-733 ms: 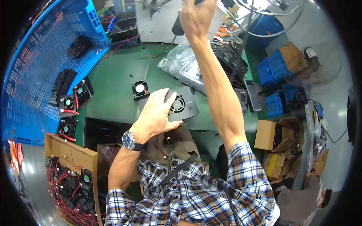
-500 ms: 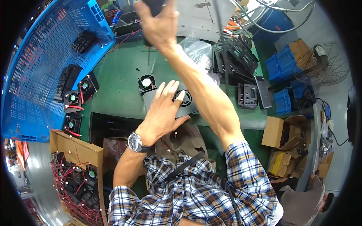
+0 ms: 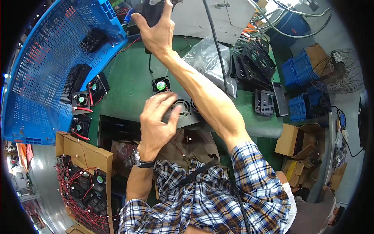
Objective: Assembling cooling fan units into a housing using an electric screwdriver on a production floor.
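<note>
The fingers [image 3: 165, 102] of the left hand [image 3: 156, 123] are spread apart and laid flat on a dark grey metal plate with round fan grilles [image 3: 183, 113], which lies at the near edge of the green table [image 3: 128, 84]. The right hand [image 3: 156, 33] is raised toward the far edge, its fingers [image 3: 168, 11] closed around a black box-like tool [image 3: 150, 13]; what the tool is cannot be told, since most of it is hidden.

A small black square fan with a green hub [image 3: 161, 85] lies just beyond the plate, near the left fingertips. Because the plate is only pressed from above, not gripped, it could slide toward the table's near edge should the palm shift. A black cable [image 3: 212, 43] hangs across the right forearm, over a clear crumpled plastic bag [image 3: 208, 62]; it could be snagged by the arm. At the left edge, further fans with red leads [image 3: 83, 101] lie beside a blue perforated plastic crate [image 3: 46, 66], and a loose lead could be caught.
</note>
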Action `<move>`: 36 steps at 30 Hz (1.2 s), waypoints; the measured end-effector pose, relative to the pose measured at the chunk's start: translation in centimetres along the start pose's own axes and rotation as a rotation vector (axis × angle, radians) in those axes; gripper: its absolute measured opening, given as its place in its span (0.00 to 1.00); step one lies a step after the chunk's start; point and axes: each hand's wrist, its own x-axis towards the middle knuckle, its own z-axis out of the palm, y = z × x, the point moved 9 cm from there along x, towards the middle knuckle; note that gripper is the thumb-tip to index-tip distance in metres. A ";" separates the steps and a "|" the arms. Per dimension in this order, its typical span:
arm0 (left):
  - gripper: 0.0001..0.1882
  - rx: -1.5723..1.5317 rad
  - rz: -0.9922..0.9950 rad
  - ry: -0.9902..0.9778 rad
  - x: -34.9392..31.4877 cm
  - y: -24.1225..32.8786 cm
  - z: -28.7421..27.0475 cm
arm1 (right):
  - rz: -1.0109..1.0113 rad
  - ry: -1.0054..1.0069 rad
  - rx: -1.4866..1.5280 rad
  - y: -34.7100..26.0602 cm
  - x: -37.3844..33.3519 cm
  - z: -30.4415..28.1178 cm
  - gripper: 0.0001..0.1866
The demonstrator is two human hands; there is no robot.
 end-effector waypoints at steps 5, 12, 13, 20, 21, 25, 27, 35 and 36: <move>0.17 0.063 -0.157 0.279 0.2 -4.0 -3.5 | -0.191 0.172 0.037 -5.3 1.5 -2.9 0.40; 0.24 -0.084 -0.249 0.367 1.9 -5.6 -3.3 | 0.129 0.151 0.318 -11.4 1.5 -5.5 0.31; 0.24 -0.112 -0.237 0.309 2.1 -5.5 -2.8 | 0.080 0.172 0.357 -12.2 1.5 -5.9 0.30; 0.06 -0.220 -0.245 0.294 1.3 -4.1 -2.4 | 0.076 0.155 0.362 -13.4 0.0 -7.7 0.27; 0.05 -0.109 -0.169 0.254 1.5 -3.3 -2.4 | 0.078 0.160 0.343 -13.4 -0.2 -8.0 0.27; 0.09 0.181 0.088 0.061 2.1 -0.4 -1.9 | 0.102 0.072 0.306 -13.3 -0.8 -8.9 0.23; 0.10 0.202 0.080 -0.032 2.2 -0.4 -1.2 | 0.108 0.066 0.287 -13.8 -1.1 -9.4 0.23; 0.08 0.179 0.119 -0.250 2.1 0.9 1.3 | 0.073 0.051 0.253 -14.9 -2.3 -11.4 0.24; 0.08 0.161 0.102 -0.275 1.9 0.9 1.6 | 0.091 0.057 0.263 -15.0 -2.6 -11.5 0.25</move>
